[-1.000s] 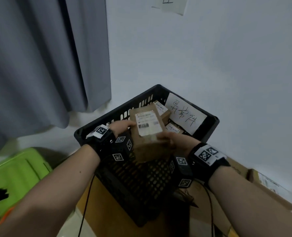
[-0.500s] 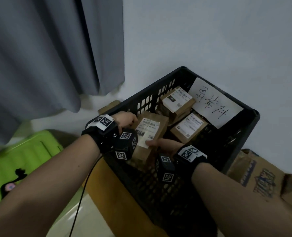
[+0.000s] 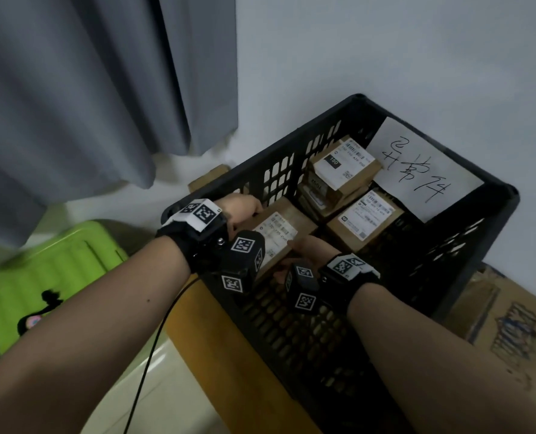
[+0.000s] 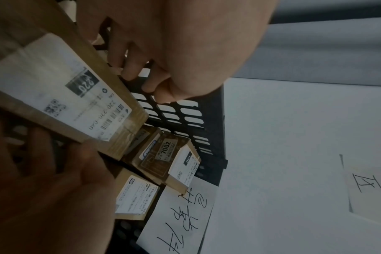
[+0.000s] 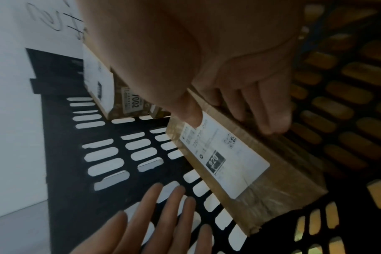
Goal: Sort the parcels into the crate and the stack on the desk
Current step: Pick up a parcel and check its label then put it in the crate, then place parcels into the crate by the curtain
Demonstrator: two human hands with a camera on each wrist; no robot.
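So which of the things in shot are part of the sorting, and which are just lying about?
In the job:
- parcel marked 220, right hand gripping it, left hand beside it
- black crate
- parcels already inside

Lying about:
- green case
- grey curtain
- printed carton

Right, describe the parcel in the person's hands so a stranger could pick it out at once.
Find the black slotted plastic crate with the handwritten white paper sign against the wall. Inside, at its near left corner, a brown cardboard parcel sits between the left hand and right hand. Unlike its neighbours, its white label shows 220.
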